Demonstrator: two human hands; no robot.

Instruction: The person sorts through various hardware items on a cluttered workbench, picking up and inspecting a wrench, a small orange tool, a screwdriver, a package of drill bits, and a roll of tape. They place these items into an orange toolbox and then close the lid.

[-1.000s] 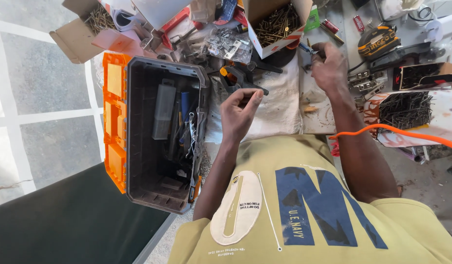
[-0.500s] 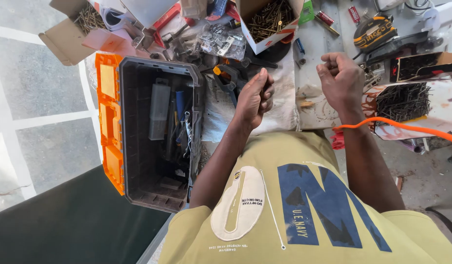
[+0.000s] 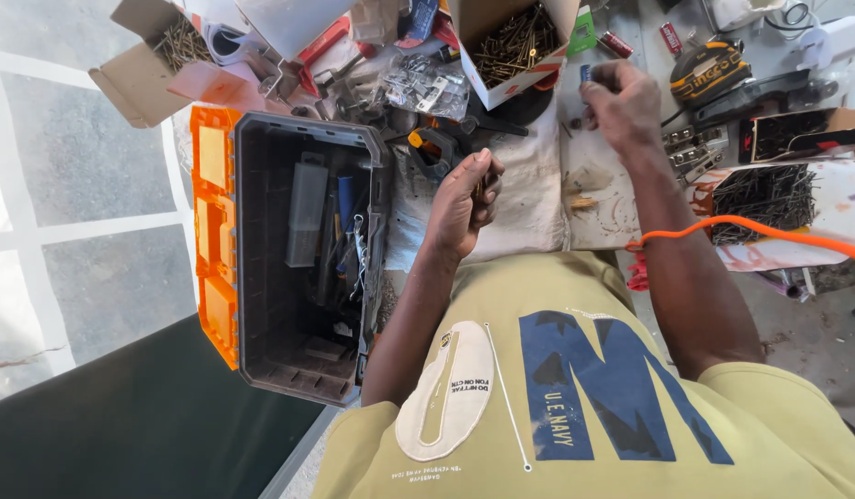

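Left hand (image 3: 464, 199) cups small screws beside toolbox (image 3: 261, 360); right hand (image 3: 621, 102) pinches one

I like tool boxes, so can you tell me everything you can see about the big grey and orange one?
The toolbox is a deep, dark grey plastic tub with its lid swung open to the side; the lid's orange compartments look see-through. It stands upright at the edge of the cluttered workbench, below an open cardboard box of screws. Inside lie long tools, one with a blue handle, and a pale flat piece. Neither hand touches it; the left hand is nearest.
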